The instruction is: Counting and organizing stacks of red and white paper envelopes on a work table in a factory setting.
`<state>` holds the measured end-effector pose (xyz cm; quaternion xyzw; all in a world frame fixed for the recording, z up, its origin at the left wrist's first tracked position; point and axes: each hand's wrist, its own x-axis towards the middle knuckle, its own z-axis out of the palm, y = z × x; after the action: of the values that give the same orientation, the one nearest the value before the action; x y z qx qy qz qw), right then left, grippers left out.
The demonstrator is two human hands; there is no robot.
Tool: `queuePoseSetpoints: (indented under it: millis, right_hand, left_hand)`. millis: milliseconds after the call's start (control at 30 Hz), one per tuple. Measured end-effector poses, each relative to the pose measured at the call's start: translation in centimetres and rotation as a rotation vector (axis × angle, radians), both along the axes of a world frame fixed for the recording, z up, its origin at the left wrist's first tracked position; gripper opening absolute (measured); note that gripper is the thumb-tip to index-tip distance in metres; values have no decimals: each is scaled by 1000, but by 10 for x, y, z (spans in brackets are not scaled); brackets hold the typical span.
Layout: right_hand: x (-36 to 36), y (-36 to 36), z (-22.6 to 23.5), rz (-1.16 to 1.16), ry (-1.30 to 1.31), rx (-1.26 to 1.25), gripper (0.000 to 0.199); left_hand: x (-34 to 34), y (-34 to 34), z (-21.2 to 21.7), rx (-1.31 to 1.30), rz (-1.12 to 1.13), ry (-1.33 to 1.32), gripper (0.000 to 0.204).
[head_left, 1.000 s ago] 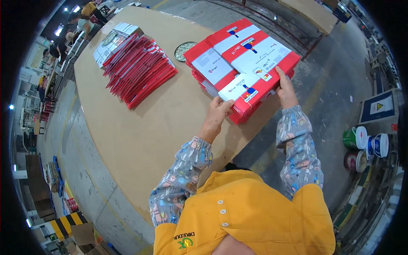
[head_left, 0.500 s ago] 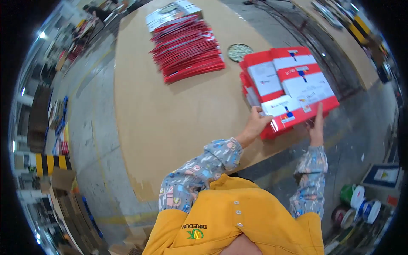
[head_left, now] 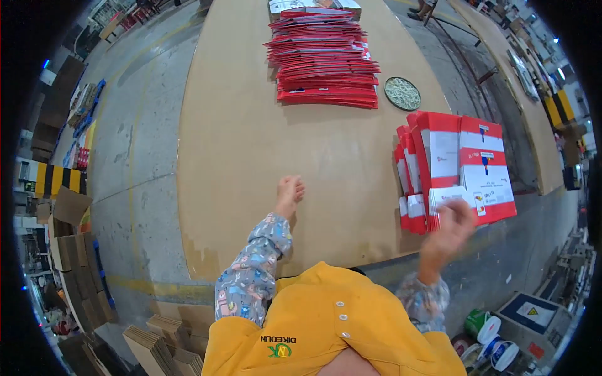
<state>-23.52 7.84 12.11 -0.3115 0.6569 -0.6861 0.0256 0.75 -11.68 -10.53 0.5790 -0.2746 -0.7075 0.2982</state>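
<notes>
Left hand (head_left: 290, 190), curled closed, over the counter (head_left: 235, 144); right hand (head_left: 453, 230), blurred, grip untellable, at the right-hand stack of red-and-white cartons (head_left: 492, 188), best handled with edges squared.

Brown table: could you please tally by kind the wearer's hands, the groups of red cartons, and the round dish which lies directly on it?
Hands: 2 (left hand, right hand)
Fanned row of red cartons: 1
Heap of red-and-white cartons: 1
Round dish: 1
Total: 5
</notes>
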Motion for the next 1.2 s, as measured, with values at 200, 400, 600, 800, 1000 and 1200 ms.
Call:
queuePoseSetpoints:
  millis: [200, 400, 600, 800, 1000, 1200]
  right_hand:
    - [-3, -174, -119, 221, -600, 226, 29]
    - [-111, -300, -237, -5, -372, 382, 31]
    - [-172, -368, -281, -212, 11, 625, 55]
    - [-196, -397, -278, -78, -117, 801, 55]
    - [-176, -392, -259, 221, -692, 448, 38]
    - [-178, -392, -246, 343, -875, 319, 35]
  left_hand:
    - [0, -30, -20, 63, 176, 154, 32]
    - [-29, -64, -24, 120, 170, 300, 45]
    - [-62, -99, -33, 180, 151, 449, 52]
    - [-105, -139, -27, 179, 107, 524, 58]
    - [-148, -181, -27, 172, 122, 527, 69]
    - [-173, -212, -26, 131, 174, 506, 75]
